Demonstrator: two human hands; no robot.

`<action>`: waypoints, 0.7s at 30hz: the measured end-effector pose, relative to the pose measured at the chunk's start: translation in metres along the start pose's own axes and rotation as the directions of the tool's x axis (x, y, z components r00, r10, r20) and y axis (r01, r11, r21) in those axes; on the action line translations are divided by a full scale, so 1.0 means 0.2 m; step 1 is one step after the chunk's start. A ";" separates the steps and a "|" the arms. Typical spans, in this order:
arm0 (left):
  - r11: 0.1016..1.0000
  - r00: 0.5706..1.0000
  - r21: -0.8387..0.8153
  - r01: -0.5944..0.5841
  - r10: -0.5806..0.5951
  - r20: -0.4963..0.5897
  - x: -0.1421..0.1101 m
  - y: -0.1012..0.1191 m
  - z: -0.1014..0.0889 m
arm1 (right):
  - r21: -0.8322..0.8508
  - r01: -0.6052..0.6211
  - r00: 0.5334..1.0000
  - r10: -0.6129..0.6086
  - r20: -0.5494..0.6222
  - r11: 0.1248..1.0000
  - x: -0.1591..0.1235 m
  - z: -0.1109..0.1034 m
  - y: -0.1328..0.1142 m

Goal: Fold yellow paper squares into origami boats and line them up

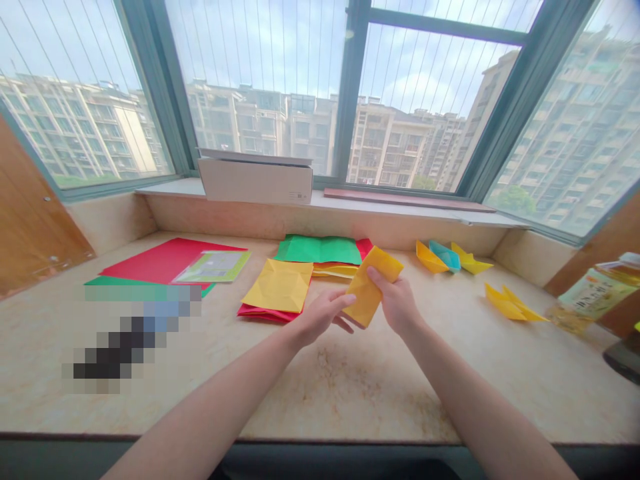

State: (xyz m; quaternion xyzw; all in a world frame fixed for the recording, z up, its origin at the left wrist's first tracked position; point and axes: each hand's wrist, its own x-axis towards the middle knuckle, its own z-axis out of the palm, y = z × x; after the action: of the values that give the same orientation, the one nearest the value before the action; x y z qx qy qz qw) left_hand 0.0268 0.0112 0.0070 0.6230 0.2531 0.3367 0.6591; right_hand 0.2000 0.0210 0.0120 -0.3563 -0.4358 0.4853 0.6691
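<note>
Between my two hands a folded yellow sheet of paper (369,293) is held up above the counter, tilted to the right. My right hand (397,300) grips its right edge, thumb on top. At its lower left edge, my left hand (325,313) pinches the paper with thumb above and fingers below. Just left of my left hand lies a stack of creased paper squares, a yellow square (277,285) over red ones (267,313). Behind the held paper are a creased green sheet (320,249) and more yellow and red sheets.
Folded paper boats, orange (431,259), blue (445,256) and yellow (513,303), stand at the right. An oil bottle (595,293) is farther right. Flat red sheets (150,262) and a clear packet (215,267) lie left. A white box (255,179) sits on the sill.
</note>
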 end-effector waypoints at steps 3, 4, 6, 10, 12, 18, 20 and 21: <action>1.000 0.996 0.009 -0.019 0.020 -0.087 0.01 -0.02 -0.01 | -0.038 -0.005 0.989 0.011 0.145 0.999 -0.02 0.01 0.00; 1.000 0.994 0.029 -0.005 0.008 -0.107 0.01 -0.02 -0.02 | -0.055 -0.004 0.981 0.015 0.191 0.998 -0.03 0.01 0.00; 0.998 0.990 0.064 0.028 -0.019 -0.138 0.00 -0.02 -0.01 | -0.083 -0.011 0.966 0.032 0.257 0.996 -0.04 0.03 0.01; 0.992 0.983 0.129 -0.016 0.039 -0.180 0.00 -0.02 0.01 | -0.147 -0.069 0.926 0.119 0.359 0.987 -0.05 0.03 0.03; 0.985 0.984 0.160 -0.061 0.086 -0.158 0.01 -0.02 0.01 | -0.172 -0.096 0.913 0.155 0.377 0.980 -0.05 0.02 0.04; 0.986 0.992 0.165 -0.022 0.043 -0.123 0.01 -0.04 0.00 | -0.222 -0.059 0.930 0.134 0.342 0.973 -0.03 -0.02 0.03; 0.989 0.990 0.148 -0.001 0.022 -0.143 0.00 -0.03 0.00 | -0.231 -0.040 0.933 0.119 0.341 0.972 -0.03 -0.01 0.02; 0.990 0.989 0.141 0.006 0.016 -0.149 0.00 -0.02 0.01 | -0.230 -0.033 0.932 0.113 0.343 0.973 -0.03 -0.01 0.02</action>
State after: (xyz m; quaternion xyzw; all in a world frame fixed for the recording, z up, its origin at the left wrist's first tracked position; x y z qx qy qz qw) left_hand 0.0284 0.0100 0.0022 0.6416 0.3235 0.3655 0.5917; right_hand 0.2000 0.0166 0.0053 -0.3509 -0.5866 0.5147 0.5175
